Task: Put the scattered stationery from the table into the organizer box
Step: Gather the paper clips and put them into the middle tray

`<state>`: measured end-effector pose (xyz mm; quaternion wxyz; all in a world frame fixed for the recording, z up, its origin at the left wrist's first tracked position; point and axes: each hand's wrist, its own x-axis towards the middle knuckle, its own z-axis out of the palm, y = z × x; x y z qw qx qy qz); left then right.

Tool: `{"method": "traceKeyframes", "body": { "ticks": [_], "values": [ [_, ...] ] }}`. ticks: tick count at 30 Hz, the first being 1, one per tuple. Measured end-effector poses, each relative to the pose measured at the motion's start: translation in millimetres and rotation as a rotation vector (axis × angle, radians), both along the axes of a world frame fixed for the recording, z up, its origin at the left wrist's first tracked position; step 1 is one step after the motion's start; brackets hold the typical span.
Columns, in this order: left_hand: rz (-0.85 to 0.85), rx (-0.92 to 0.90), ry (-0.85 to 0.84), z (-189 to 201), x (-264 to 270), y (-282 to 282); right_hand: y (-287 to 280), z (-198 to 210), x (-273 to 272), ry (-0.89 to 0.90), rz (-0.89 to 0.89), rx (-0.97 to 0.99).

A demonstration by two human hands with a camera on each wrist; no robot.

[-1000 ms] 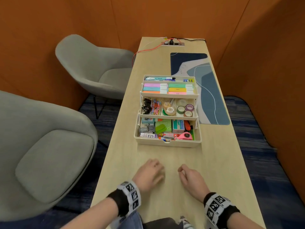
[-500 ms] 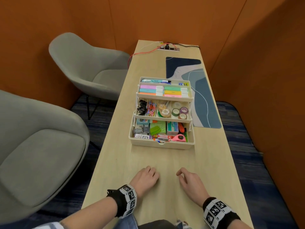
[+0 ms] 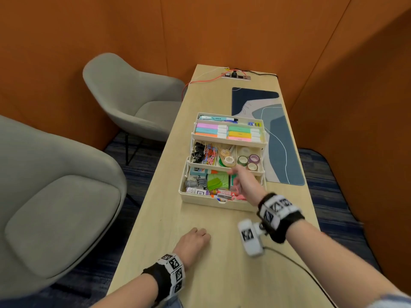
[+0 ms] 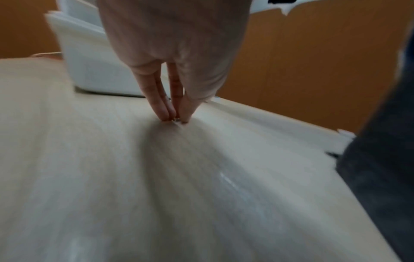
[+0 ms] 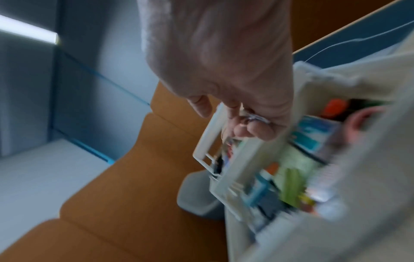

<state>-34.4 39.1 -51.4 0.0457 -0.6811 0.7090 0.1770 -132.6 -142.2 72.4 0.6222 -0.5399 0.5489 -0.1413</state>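
My right hand (image 3: pixel 244 182) is pinching a small clear item over the organizer box (image 3: pixel 219 202) mid-counter, while my left hand (image 3: pixel 193 242) is pinching something tiny on the near counter (image 3: pixel 155 218).

2 grey chairs (image 3: pixel 133 103); blue desk mat (image 3: pixel 278 134); power strip (image 3: pixel 236 75).

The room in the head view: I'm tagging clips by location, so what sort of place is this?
Probably an office meeting booth or small breakout room. Orange panelled walls close round a narrow wooden table, two grey lounge chairs sit beside it, and a power strip lies at its far end.
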Motion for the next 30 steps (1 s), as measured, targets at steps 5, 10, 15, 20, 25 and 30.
{"method": "traceKeyframes", "body": {
  "ticks": [5,10,15,20,25,30],
  "values": [
    [0.079,0.038,0.032,3,3,-5,-45,36,54,-0.24,-0.137,0.218],
    [-0.006,0.067,-0.057,2,2,-5,-51,26,84,-0.275,-0.155,0.138],
    [-0.085,-0.02,-0.138,7,0,-9,-41,22,68,-0.341,-0.105,-0.026],
    [-0.119,0.103,-0.201,-7,1,-14,-20,3,11,-0.199,-0.05,-0.347],
    [-0.1,0.079,-0.17,-18,-2,-20,-17,-31,-19,0.316,0.186,-0.848],
    [-0.044,0.033,-0.116,-8,-3,-22,-17,-28,5,0.667,0.569,-1.187]
  ]
}}
